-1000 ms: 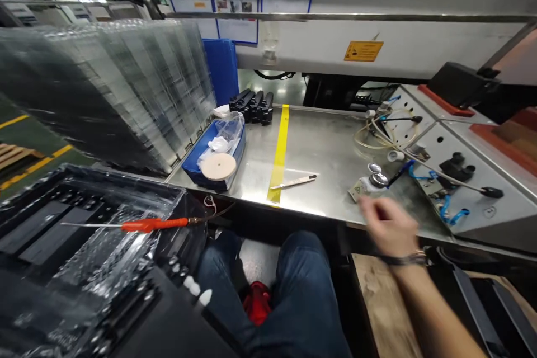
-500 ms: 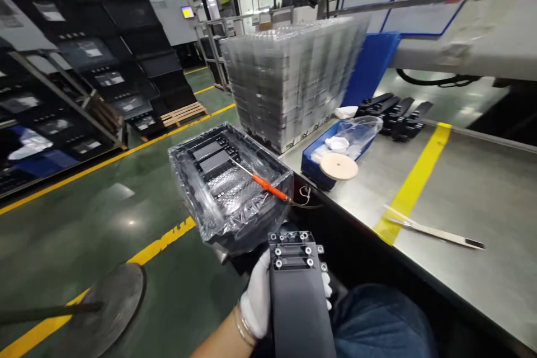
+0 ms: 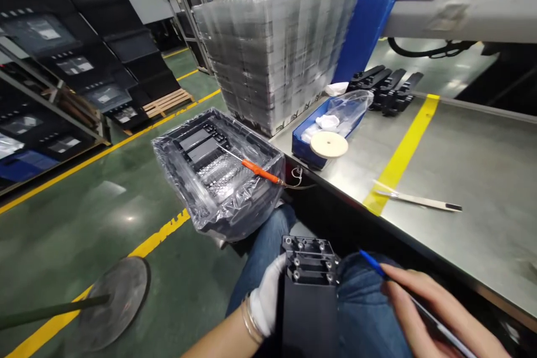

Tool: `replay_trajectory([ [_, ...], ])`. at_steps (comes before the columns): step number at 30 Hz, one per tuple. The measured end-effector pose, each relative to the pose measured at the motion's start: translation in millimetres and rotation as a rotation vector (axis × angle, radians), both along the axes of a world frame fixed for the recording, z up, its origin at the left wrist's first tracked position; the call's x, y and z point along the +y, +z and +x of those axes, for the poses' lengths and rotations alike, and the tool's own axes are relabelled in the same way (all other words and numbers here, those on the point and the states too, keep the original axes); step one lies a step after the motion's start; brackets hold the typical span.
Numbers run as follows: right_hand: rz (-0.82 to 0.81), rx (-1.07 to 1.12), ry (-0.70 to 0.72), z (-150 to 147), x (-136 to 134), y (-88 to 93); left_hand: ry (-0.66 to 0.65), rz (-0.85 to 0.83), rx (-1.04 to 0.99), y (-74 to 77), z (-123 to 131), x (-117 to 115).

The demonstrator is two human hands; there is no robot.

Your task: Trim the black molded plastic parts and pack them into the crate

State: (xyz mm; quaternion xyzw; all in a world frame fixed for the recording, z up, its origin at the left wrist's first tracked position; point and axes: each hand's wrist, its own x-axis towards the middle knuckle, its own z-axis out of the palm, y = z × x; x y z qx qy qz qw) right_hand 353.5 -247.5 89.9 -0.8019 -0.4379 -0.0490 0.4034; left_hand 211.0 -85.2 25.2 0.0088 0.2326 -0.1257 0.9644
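Observation:
My left hand (image 3: 271, 296), in a white glove, is closed around a long black plastic part (image 3: 310, 313). Several round metal inserts sit in its ribbed upper end, and its lower end runs out of the picture. My bare right hand (image 3: 423, 302) pinches a slim pen-like tool (image 3: 371, 262) with a blue front end and a silvery shaft. The blue end points up and left, to the right of the black part and apart from it.
Ahead is a plastic-lined bin (image 3: 222, 179) holding similar parts, with an orange-handled tool (image 3: 260, 171) lying across it. On the metal bench (image 3: 474, 162) are a blue box (image 3: 308, 152), a round disc (image 3: 329, 145), a brush (image 3: 419, 199) and several black parts (image 3: 381, 89).
My right hand has come into view at the lower right with the pen-like tool. The black part has shifted slightly right in the picture and tilted. The camera has tipped downward.

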Motion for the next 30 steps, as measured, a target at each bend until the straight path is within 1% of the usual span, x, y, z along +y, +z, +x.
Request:
replay_trajectory([
  [1,-0.013,-0.045,0.029,-4.4,5.9,0.5,-0.001,-0.019,0.008,-2.2,-2.3,-0.1],
  [3,0.026,-0.065,0.049,-12.2,15.9,0.9,-0.009,-0.029,0.024,-7.6,-7.4,-0.2],
  [5,0.076,-0.009,0.052,-19.1,23.3,0.4,0.002,-0.014,0.027,-11.8,-12.0,-0.7],
  [7,0.101,0.038,0.063,-24.8,28.4,-0.6,0.05,0.008,0.019,-11.0,-13.8,-1.7],
  [9,0.113,0.062,0.045,-28.9,31.4,-2.0,0.075,0.041,-0.008,-3.5,-11.8,-2.7],
  [12,0.128,0.092,0.047,-32.1,33.9,-4.0,0.047,0.075,-0.104,15.9,-2.7,-3.4],
  [14,0.137,0.106,0.054,-32.3,35.1,-4.9,0.054,0.09,-0.166,27.7,4.2,-3.4],
  [17,0.137,0.118,0.068,-30.6,36.0,-5.3,0.05,0.113,-0.183,35.8,9.5,-3.2],
  [20,0.13,0.129,0.087,-29.2,34.4,-3.4,0.031,0.144,-0.135,32.2,6.3,-3.4],
  [23,0.141,0.148,0.054,-32.0,31.4,1.8,0.006,0.157,-0.092,24.0,-0.4,-4.6],
  [27,0.163,0.184,-0.016,-40.6,30.3,9.8,-0.016,0.125,-0.046,16.2,-3.8,-7.4],
  [30,0.168,0.21,-0.004,-43.9,32.0,11.8,-0.013,0.089,-0.048,10.6,-5.4,-9.0],
])
